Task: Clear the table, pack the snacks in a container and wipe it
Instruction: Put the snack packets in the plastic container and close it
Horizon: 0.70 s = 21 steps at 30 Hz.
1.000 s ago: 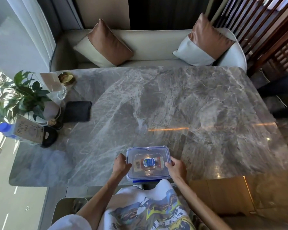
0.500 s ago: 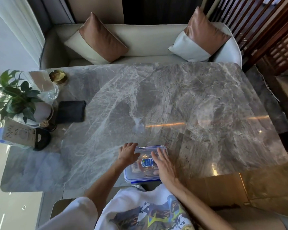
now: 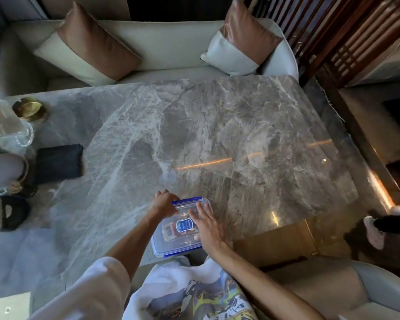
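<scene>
At near edge of table (image 3: pixel 240 135): clear lidded container (image 3: pixel 179 244), snack packet (image 3: pixel 178 227) inside. Left hand (image 3: pixel 163 203) curled around far-left lid corner, gripping; right hand (image 3: pixel 209 227) flat on lid, fingers straight.

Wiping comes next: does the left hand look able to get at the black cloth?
Probably, once it lets go of the container: only bare tabletop lies between the left hand and the black cloth.
</scene>
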Available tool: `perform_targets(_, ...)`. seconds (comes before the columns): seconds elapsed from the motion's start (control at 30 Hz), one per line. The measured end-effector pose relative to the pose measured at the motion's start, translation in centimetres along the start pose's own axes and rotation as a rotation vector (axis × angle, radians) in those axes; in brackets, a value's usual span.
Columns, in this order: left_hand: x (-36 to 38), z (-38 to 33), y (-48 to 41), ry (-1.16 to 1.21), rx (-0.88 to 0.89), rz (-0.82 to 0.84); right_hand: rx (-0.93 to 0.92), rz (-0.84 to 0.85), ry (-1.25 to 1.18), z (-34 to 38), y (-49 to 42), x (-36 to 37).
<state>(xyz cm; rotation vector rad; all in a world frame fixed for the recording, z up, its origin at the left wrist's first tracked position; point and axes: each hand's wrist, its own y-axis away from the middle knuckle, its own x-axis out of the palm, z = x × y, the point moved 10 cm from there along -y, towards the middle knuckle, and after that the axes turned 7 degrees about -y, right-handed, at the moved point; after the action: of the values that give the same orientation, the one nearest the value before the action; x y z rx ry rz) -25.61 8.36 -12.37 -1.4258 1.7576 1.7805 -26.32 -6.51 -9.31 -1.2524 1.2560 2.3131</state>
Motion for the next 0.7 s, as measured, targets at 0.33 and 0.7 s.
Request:
perform_targets(0.33,-0.6,-0.1,2.0,0.052,-0.08,-0.184,-0.008,-0.067,-0.036,-0.3,-0.1,0.0)
perform_targets(0.7,2.4,-3.3,11.8,-0.077,0.218,-0.548,0.675,0.038,-1.597,-7.2,5.0,8.5)
